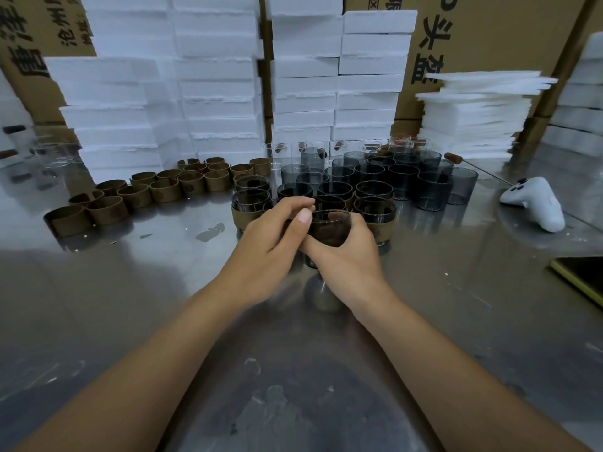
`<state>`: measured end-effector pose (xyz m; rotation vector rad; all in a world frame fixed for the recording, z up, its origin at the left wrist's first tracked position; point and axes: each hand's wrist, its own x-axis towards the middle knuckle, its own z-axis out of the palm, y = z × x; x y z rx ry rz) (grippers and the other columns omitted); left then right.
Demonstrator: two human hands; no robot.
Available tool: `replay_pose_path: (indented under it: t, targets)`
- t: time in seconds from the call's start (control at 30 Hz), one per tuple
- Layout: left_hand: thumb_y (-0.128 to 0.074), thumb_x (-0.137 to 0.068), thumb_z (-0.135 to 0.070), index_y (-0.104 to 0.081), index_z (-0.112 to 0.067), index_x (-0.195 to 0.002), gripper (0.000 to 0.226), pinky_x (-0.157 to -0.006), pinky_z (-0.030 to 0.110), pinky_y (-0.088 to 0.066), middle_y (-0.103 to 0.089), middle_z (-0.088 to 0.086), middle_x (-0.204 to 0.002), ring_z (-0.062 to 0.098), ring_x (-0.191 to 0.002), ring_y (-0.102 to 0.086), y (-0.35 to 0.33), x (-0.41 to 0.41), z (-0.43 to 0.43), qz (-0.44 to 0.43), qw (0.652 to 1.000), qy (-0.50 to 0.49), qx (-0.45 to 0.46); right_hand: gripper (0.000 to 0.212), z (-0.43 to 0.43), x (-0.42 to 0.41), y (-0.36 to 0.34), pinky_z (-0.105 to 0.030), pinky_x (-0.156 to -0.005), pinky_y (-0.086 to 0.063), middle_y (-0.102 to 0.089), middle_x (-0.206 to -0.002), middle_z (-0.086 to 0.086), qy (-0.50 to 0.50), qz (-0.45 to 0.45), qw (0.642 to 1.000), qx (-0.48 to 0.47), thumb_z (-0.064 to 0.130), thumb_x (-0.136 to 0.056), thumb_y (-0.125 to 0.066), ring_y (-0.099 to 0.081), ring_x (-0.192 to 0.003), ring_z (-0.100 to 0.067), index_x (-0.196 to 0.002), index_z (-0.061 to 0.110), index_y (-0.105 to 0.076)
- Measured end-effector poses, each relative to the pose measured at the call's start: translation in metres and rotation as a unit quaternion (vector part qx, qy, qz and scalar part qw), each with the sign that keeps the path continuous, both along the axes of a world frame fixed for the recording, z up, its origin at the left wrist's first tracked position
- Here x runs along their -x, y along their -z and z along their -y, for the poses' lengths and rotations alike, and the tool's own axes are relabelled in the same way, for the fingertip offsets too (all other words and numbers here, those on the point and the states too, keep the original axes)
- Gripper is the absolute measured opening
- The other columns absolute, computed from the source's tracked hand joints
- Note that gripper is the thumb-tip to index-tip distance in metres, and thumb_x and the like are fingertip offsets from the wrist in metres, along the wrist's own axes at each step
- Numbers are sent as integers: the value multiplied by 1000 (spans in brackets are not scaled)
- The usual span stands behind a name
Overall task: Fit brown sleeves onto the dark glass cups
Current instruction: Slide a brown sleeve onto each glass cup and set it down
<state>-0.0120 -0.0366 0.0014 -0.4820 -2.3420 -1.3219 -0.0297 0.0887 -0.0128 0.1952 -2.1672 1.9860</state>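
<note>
Bare forearms run to the left hand (270, 230) and right hand (349, 256), nails short.

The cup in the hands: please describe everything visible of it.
The cup is round, of dark see-through glass, with straight walls and an open rim on top. It is held over the metal table, in front of the sleeved cups. The right hand wraps its lower part; the left hand grips its left side, thumb at the rim. The hands hide its middle.
</note>
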Motion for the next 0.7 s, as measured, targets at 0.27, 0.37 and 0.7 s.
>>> replay_pose_path:
  t: [0.27,0.37,0.7]
  targets:
    - [-34,-91,-45,-48,-24,-134,50,-111,34,-34,-55,-13,-131,2,-127,-44,-5,-6,-5,25,999,38,-1,43,1,-4,-1,-9,-57,-47,-65,-87,13,-41,-28,998,-35,29,-69,-78,-60,-75,9,-106,27,-55]
    - [-34,-92,-43,-49,-23,-133,48,-111,38,-33,-56,-11,-131,6,-129,-44,-7,-8,-6,14,999,41,3,45,1,-5,0,-8,-57,-46,-65,-87,13,-60,-38,997,-32,24,-69,-80,-61,-75,9,-106,27,-55]
    - [-33,-90,-46,-56,-22,-125,48,-109,43,-34,-59,-5,-126,13,-128,-46,-8,-15,-15,-45,996,72,17,42,0,-1,0,-13,-60,-47,-65,-91,12,-51,-45,997,-44,23,-68,-73,-63,-79,3,-105,24,-54]
